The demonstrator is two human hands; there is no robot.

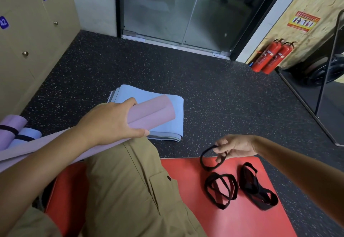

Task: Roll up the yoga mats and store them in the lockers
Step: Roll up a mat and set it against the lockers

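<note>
My left hand (109,123) grips a rolled pink yoga mat (154,112) that lies across my lap and points toward the far right. My right hand (234,147) pinches a black elastic strap (204,159) lifted just above the red mat (242,218). More black straps (221,190) lie in two bundles on the red mat below that hand. A stack of folded blue and grey mats (167,125) rests on the floor beyond the pink roll. Two rolled mats bound with straps, a purple one (9,126) and a blue one (28,136), lie at the far left.
Beige lockers (28,41) numbered 41 and 42 stand shut along the left wall. A glass door (186,9) is ahead. Two red fire extinguishers (271,57) lean by the right wall, and a black metal frame (327,80) stands at the right. Dark speckled floor lies between.
</note>
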